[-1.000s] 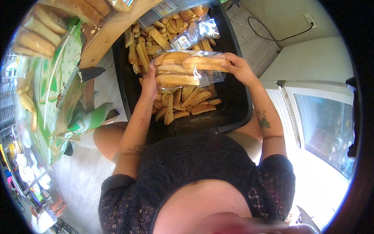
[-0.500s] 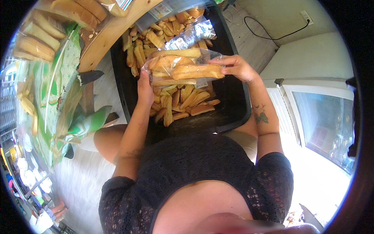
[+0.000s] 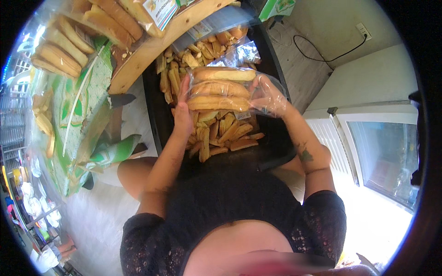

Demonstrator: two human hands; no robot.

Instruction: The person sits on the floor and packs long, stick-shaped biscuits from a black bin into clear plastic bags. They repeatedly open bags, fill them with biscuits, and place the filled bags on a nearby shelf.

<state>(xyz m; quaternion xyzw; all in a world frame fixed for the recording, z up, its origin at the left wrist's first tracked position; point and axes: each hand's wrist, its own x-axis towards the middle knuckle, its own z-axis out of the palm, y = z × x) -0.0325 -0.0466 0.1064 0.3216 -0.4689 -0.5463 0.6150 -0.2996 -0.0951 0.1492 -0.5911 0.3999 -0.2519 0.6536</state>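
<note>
Between my hands is a clear plastic bag of bread sticks [image 3: 220, 89], with several long golden sticks lying side by side in it. At its left end, my left hand [image 3: 184, 115] is closed on the bag, the fingers partly hidden by it. My right hand [image 3: 271, 97] grips the right end, fingers bent against the ends of the bread, and loose clear plastic covers the hand. Beneath the bag stands a black tub [image 3: 271, 154] holding many loose bread sticks [image 3: 230, 131]. A shiny plastic packet [image 3: 244, 53] lies on the bread beyond my hands.
A wooden board [image 3: 159, 55] at upper left carries bagged bread [image 3: 110, 27]. Below it hang green-and-white plastic sheets [image 3: 76, 103]. A white cabinet with a glass front [image 3: 382, 156] stands at right. A black cord [image 3: 317, 57] runs to a wall socket [image 3: 363, 31].
The bag of bread now faces me more flatly, its sticks lined up side by side. My right hand has moved from the bag's edge to under its loose plastic. The view has shifted slightly.
</note>
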